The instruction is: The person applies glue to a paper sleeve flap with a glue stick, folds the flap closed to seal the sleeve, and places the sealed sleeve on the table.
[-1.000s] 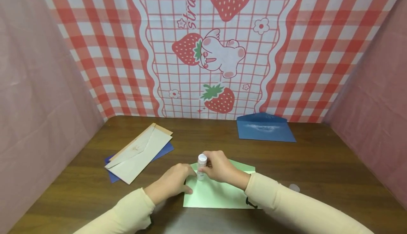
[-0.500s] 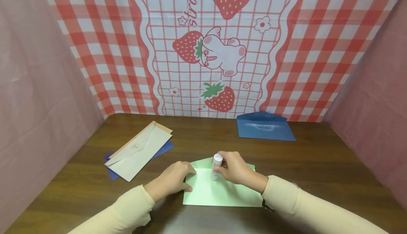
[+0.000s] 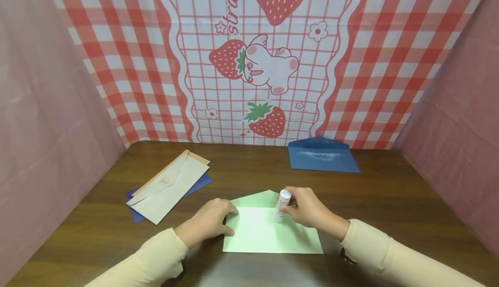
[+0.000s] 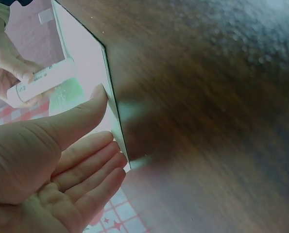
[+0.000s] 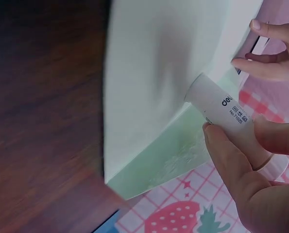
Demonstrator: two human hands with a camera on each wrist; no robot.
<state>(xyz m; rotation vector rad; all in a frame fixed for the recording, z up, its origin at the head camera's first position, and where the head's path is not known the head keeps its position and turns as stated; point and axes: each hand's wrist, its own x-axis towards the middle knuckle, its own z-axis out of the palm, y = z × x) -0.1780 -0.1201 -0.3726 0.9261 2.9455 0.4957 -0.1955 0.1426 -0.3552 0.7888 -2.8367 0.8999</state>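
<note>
A light green envelope lies flat on the table with its pointed flap unfolded away from me. My right hand grips a white glue stick between thumb and fingers. Its lower end stands against the envelope near the flap's fold, slightly tilted. Printed lettering shows on the glue stick in the right wrist view. At the envelope's left edge rests my left hand, thumb and fingertips touching the paper. From the left wrist, the fingers look nearly straight, with the thumb against the envelope's edge.
To the left lies a pile with a white envelope, a tan one and a violet-blue one. A dark blue envelope with a white smear lies at the back right. Behind the table hangs a strawberry-print cloth.
My right hand has slid the glue stick rightward along the flap's fold, from the left part to right of the middle. The left hand has stayed at the envelope's left edge.
</note>
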